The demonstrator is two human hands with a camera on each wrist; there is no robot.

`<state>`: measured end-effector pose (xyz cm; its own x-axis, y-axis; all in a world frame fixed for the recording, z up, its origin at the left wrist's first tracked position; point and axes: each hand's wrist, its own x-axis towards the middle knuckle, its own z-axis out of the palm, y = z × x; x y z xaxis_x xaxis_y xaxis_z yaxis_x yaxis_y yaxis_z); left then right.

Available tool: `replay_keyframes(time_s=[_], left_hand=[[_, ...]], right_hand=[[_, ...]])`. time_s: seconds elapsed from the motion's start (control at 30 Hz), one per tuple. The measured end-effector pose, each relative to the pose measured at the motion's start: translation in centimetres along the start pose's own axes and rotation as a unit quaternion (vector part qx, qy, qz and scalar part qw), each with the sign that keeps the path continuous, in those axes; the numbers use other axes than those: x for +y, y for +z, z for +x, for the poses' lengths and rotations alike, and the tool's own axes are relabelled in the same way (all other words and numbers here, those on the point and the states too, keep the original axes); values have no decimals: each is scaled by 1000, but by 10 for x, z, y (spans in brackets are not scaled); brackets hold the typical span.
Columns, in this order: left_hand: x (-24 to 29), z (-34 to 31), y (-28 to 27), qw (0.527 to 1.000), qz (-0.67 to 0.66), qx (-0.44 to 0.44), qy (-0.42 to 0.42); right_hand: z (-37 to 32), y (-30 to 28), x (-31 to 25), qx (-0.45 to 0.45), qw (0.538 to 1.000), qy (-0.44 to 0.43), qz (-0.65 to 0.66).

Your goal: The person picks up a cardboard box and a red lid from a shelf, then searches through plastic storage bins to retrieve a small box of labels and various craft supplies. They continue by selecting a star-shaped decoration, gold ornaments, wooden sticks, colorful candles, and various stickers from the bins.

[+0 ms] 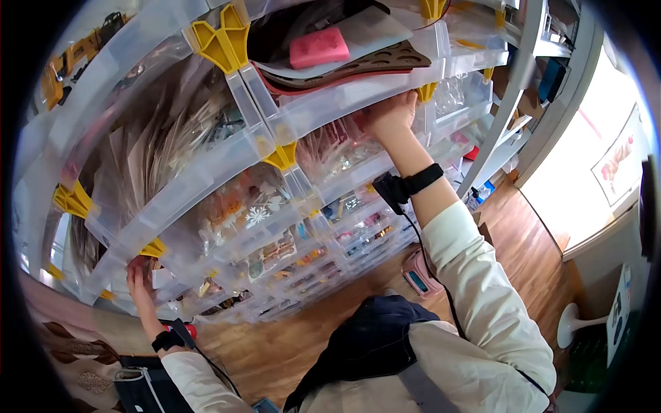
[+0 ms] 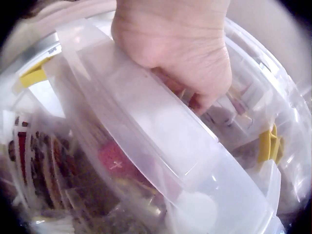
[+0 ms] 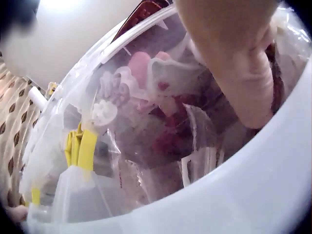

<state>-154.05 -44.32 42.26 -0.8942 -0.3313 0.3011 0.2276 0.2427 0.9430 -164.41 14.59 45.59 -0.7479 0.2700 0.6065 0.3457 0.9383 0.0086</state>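
My left hand (image 1: 141, 279) is at the lower left of the stacked clear bins, beside a yellow connector (image 1: 153, 248). In the left wrist view, that hand (image 2: 178, 58) curls its fingers round the lower edge of a clear bin (image 2: 146, 107). Below an upper bin's front wall (image 1: 344, 100), my right hand (image 1: 391, 115) reaches in, its fingers mostly hidden. The right wrist view has the hand (image 3: 239, 63) going behind a whitish bin wall (image 3: 243, 185), over bagged pink and red items (image 3: 170, 131); whether it grips anything is not visible.
A pink block (image 1: 319, 47) lies on stacked sheets in the upper bin. Packed plastic bags (image 1: 165, 138) fill the left bin. Shelving (image 1: 513, 89) stands to the right, and a pink case (image 1: 421, 274) is on the wooden floor (image 1: 275, 351). A white stool (image 1: 570, 323) is at the right.
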Motion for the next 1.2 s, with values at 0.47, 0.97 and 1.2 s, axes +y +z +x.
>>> replay_keyframes(time_s=[0.47, 0.97, 1.2], left_hand=[[36, -71, 39, 769, 393, 209, 458], [153, -94, 426, 767, 497, -166, 369], [133, -81, 425, 664, 672, -170, 279]], right_hand=[[-29, -5, -91, -8, 653, -97, 751], [3, 14, 6, -216, 688, -177, 670], [5, 3, 14, -85, 879, -380, 274]])
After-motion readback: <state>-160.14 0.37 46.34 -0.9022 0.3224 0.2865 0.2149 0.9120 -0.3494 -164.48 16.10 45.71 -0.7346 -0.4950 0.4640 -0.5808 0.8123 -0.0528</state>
